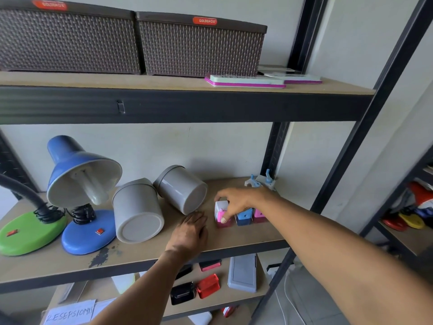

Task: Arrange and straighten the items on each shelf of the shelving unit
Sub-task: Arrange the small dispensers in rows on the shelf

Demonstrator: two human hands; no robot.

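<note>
Middle shelf (234, 240) of a metal rack: left hand (191, 231) lies flat, fingers relaxed, bracing. Just right of it, right hand (236, 202) pinches the white-and-pink block (221, 211), likely squaring it beside the blue block (243, 218). Beyond the left hand, two grey tubs (181, 188) lie tipped over.

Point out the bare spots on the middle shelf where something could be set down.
Bare board runs along the front edge of the middle shelf, before the small blocks, and at the back between the tipped grey tubs and blue clips. The left is crowded: lamps and tubs sit close together.
</note>
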